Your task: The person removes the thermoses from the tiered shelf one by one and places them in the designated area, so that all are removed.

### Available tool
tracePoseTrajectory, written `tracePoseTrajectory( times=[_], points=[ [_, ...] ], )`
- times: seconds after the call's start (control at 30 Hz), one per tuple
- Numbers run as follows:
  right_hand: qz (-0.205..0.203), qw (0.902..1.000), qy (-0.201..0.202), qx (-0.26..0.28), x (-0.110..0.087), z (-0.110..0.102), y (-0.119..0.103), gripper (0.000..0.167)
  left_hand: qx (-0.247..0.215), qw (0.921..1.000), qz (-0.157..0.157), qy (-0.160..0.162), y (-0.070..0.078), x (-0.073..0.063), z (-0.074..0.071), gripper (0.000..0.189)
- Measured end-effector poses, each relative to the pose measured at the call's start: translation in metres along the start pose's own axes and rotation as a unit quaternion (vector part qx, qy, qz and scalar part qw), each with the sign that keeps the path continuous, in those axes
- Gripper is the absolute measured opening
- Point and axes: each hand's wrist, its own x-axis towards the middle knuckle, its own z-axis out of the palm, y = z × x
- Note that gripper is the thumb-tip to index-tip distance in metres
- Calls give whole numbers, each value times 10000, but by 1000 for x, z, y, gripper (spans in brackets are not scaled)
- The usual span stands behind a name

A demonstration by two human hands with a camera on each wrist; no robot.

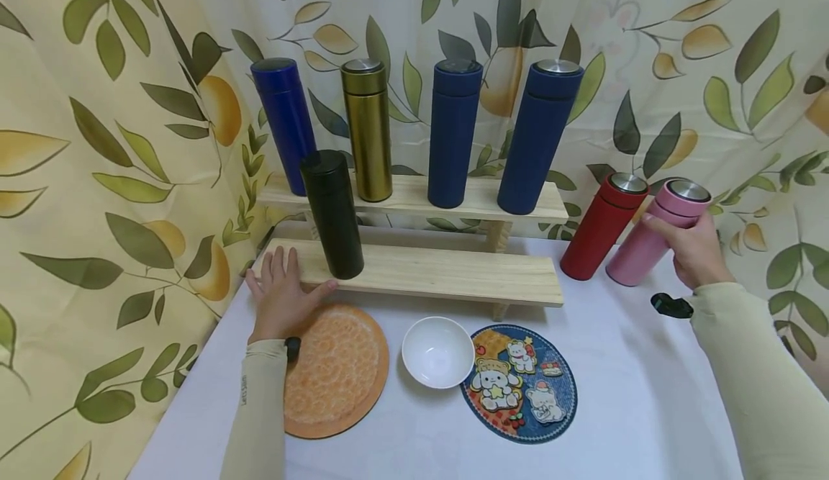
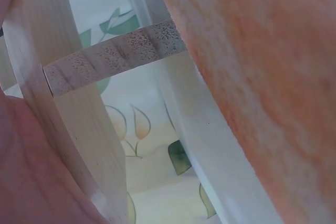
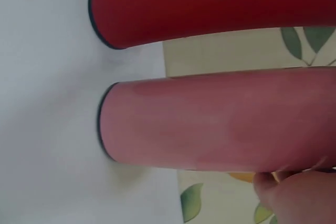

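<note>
My right hand (image 1: pixel 694 246) grips the upper part of a pink thermos bottle (image 1: pixel 648 239), which stands on the white cloth right of the shelf. A red thermos bottle (image 1: pixel 599 232) stands just left of it, with a narrow gap between their bases in the right wrist view. With fingers spread, my left hand (image 1: pixel 281 296) rests on the left end of the lower board of a two-tier wooden shelf (image 1: pixel 447 271). Beside its thumb, a black thermos bottle (image 1: pixel 335 217) stands on that board. In the left wrist view the palm (image 2: pixel 31 166) lies against the board's edge.
The upper board holds a bright blue bottle (image 1: pixel 285 127), a gold bottle (image 1: pixel 367 134) and two navy bottles (image 1: pixel 455 138). In front lie an orange round mat (image 1: pixel 340 372), a white bowl (image 1: pixel 437 352) and a blue cartoon mat (image 1: pixel 557 386). Patterned curtains hang behind.
</note>
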Motion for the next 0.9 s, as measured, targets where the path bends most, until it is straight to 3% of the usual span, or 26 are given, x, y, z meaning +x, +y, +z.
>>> tracePoseTrajectory(
  times=[0.13,0.3,0.4,0.6,0.9],
  points=[
    [61,9996,110,-258,-2,3,-13,69,28,10000,2,10,-1,-1,-1,121],
    [-17,9980,239,-589,-8,10,-37,103,64,10000,-54,-12,-2,-2,0,121],
    [-252,9971,258,-674,-14,16,-52,107,50,9999,-80,-36,-1,-3,0,121],
    [-1042,9945,91,84,-30,33,-82,96,32,9999,-108,-58,2,-3,0,121],
    [-2005,9703,-335,1310,-59,72,-116,85,-14,10000,-14,31,2,0,1,121]
  ],
)
